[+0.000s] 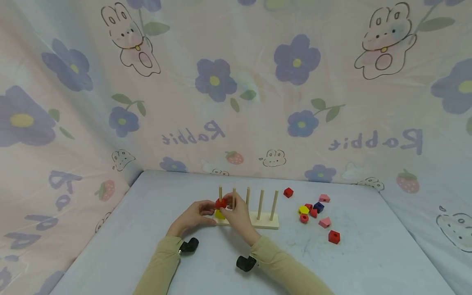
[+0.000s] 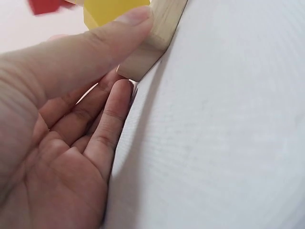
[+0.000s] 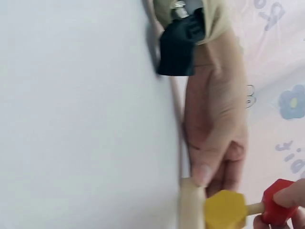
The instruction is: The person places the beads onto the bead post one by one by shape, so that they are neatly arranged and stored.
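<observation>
A pale wooden peg board [image 1: 265,222] with several upright pegs stands on the table. My left hand [image 1: 192,217] holds its left end; in the left wrist view the thumb [image 2: 114,33] lies along the board's edge [image 2: 159,38], the other fingers beyond it. A yellow hexagonal bead [image 3: 224,209] sits at the bottom of the leftmost peg. Above it, with a gap of bare peg between, a red faceted bead [image 3: 274,202] is threaded on the same peg. My right hand [image 1: 240,218] pinches this red bead between thumb and fingers.
Right of the board lie loose beads: a lone red one [image 1: 288,192], pink ones [image 1: 325,222], a dark blue one [image 1: 318,207], a yellow one [image 1: 304,209] and several more red ones [image 1: 334,237]. A printed curtain [image 1: 258,102] encloses the table's back and sides.
</observation>
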Motion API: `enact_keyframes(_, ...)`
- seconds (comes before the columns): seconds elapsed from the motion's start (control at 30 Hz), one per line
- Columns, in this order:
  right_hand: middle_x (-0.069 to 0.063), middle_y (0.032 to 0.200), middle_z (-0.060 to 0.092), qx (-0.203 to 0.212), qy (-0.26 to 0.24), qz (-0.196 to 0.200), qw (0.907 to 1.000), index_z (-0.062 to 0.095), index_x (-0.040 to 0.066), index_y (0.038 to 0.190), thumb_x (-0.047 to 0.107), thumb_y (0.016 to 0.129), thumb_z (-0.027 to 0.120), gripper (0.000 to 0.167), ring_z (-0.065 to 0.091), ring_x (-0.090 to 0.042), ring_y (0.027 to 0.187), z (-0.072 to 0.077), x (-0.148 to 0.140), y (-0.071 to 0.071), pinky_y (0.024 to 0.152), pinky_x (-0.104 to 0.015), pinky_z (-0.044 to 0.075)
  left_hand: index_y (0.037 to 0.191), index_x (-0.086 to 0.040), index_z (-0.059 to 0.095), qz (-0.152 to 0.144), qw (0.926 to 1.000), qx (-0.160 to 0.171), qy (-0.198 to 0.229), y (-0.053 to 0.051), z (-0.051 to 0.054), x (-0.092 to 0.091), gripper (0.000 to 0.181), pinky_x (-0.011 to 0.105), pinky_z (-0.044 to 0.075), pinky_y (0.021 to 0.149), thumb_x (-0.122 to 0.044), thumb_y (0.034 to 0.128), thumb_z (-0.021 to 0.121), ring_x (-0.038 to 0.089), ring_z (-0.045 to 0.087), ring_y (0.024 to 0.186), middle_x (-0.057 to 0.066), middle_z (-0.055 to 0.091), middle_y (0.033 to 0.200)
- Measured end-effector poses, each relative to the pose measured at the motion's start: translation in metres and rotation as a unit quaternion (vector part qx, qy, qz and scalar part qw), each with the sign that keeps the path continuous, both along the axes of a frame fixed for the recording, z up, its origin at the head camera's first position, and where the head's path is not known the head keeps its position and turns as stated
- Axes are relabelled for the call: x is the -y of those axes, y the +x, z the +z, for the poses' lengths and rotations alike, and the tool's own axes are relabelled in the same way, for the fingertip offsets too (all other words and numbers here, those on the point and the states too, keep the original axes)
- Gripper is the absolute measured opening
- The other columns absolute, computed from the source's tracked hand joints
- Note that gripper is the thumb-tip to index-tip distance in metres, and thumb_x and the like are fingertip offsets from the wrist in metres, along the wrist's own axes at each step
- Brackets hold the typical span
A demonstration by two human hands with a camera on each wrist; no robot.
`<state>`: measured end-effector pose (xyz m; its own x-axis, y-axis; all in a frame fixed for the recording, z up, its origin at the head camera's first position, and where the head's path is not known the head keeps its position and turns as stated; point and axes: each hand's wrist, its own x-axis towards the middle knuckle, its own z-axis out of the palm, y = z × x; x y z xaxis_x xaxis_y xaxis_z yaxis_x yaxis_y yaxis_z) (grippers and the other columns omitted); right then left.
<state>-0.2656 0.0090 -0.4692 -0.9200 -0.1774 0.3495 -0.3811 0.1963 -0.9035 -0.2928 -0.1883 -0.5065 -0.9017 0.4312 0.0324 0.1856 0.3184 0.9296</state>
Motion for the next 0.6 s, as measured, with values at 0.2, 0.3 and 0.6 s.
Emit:
enact_keyframes(0.2,-0.009,0.099,0.063,0.018,0.006,-0.009,0.9998,0.057,0.002,0.104,-0.006,0.081,0.069,0.028,0.062,-0.025,0.095,-0.01,0.001,0.002,0.084,-0.04,0.052,0.122,0.001,0.057,-0.013,0.9998,-0.007,0.009,0.004,0.007,0.0,0.052,0.043,0.045,0.096,0.001,0.0754,0.079,0.031,0.057,0.107,0.012,0.06,0.118)
enact_keyframes(0.3,-0.009,0.1,0.064,0.013,0.015,-0.017,0.9997,0.058,0.003,0.104,-0.005,0.081,0.07,0.027,0.061,-0.027,0.098,-0.008,0.0,0.004,0.088,-0.045,0.048,0.122,0.002,0.057,-0.017,0.9998,-0.005,0.01,0.011,0.019,-0.002,0.051,0.046,0.045,0.096,0.002,0.0756,0.078,0.033,0.057,0.107,0.014,0.06,0.118)
enact_keyframes(0.6,-0.01,0.104,0.065,0.034,0.017,-0.018,0.9991,0.06,0.004,0.106,-0.002,0.084,0.068,0.025,0.06,-0.027,0.099,-0.006,-0.003,0.006,0.084,-0.04,0.051,0.122,-0.002,0.058,-0.013,0.9998,0.005,0.015,0.002,0.005,0.002,0.052,0.039,0.046,0.095,-0.003,0.0745,0.081,0.026,0.058,0.106,0.009,0.061,0.117)
